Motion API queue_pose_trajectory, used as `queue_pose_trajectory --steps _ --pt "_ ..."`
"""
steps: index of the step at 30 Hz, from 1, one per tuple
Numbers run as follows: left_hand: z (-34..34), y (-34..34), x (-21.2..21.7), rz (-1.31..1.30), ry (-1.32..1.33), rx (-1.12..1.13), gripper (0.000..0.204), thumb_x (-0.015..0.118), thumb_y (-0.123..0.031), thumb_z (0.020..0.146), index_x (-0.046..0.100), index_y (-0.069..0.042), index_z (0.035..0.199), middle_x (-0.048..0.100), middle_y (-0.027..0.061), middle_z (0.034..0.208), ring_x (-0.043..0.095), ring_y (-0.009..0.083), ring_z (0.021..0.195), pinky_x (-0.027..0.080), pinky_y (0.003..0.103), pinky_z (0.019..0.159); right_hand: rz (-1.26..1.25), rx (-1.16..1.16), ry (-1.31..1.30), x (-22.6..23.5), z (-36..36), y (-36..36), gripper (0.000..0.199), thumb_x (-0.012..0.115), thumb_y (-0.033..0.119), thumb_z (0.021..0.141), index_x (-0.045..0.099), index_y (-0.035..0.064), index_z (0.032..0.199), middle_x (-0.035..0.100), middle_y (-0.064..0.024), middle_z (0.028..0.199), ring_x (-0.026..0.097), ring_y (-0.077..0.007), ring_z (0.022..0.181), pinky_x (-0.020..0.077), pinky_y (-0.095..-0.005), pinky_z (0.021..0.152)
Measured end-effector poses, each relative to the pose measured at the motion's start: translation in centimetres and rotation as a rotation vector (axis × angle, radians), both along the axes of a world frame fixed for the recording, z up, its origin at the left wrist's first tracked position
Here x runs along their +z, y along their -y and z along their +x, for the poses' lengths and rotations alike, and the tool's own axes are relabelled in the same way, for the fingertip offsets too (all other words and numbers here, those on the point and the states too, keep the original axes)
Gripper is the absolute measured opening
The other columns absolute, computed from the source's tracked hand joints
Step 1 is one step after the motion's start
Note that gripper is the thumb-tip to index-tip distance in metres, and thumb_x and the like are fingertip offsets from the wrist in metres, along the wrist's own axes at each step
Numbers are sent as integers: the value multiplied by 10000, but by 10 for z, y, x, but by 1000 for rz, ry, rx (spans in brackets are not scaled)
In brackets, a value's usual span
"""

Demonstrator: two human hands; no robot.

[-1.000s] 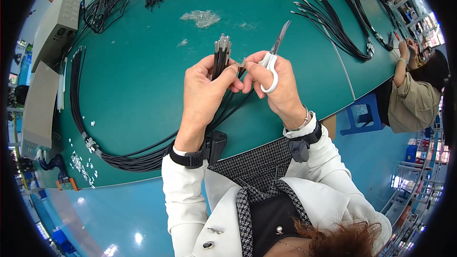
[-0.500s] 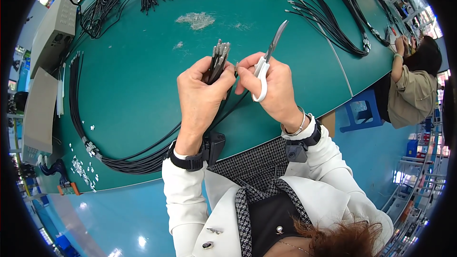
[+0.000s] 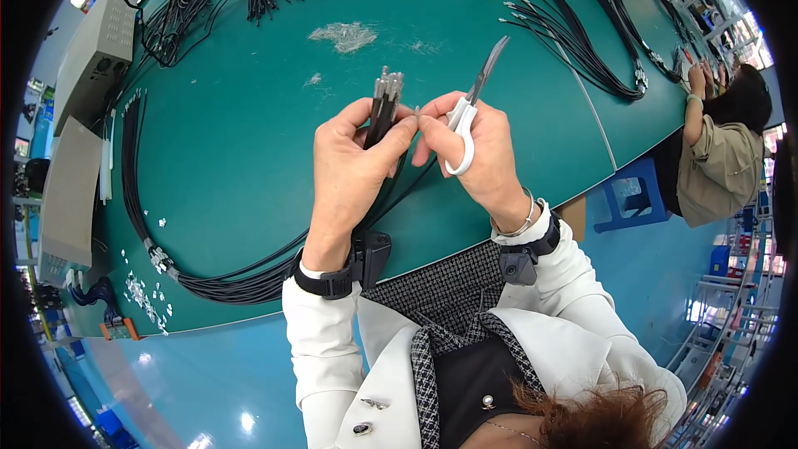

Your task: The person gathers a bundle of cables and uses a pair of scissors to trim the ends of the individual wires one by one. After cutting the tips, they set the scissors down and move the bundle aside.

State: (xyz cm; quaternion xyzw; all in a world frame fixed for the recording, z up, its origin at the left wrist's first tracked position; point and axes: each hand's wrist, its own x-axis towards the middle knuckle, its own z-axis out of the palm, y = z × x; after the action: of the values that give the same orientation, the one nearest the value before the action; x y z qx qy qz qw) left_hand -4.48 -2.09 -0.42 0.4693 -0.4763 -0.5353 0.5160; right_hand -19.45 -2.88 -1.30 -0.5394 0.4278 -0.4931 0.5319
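Left hand (image 3: 353, 162) clenched on cable bundle (image 3: 384, 108). Right hand (image 3: 474, 154), grasping scissors (image 3: 465, 112), now closer, fingertips pinching a wire end beside that grip. Blades still up, uncut.

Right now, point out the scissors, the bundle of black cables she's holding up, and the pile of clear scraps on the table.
scissors (image 3: 462, 129), head view, white handle loop.
bundle of black cables (image 3: 384, 104), head view, upper ends above the fingers.
pile of clear scraps (image 3: 344, 35), head view, its middle.
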Motion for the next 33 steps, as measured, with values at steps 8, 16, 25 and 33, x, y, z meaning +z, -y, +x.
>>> queue_pose_trajectory --steps 8,16,25,33 --pt "2 1 -2 13 -41 28 77 630 -61 828 618 14 838 577 -6 640 471 26 503 336 181 456 30 11 21 0 -2 1 200 596 172 869 606 -25 907 640 -92 623 487 -54 437 359 -186 406" --pt "1 1 -3 15 -30 32 79 614 -68 836 618 10 847 629 20 719 474 26 515 344 179 460 -3 6 0 -1 -1 3 221 604 186 867 608 -29 917 645 -106 639 481 -58 429 356 -186 401" --pt "2 2 -1 34 -34 52 81 618 -72 835 616 6 852 619 5 713 468 23 517 346 178 463 120 6 168 -7 -5 3 223 591 187 871 606 -32 908 654 -123 659 482 -61 432 358 -182 400" --pt "-5 -3 6 -30 24 73 105 660 -80 814 633 2 874 561 -33 684 470 16 551 345 171 490 75 17 163 -7 -3 -1 199 584 164 880 598 -33 906 657 -127 678 507 -72 445 383 -191 406"
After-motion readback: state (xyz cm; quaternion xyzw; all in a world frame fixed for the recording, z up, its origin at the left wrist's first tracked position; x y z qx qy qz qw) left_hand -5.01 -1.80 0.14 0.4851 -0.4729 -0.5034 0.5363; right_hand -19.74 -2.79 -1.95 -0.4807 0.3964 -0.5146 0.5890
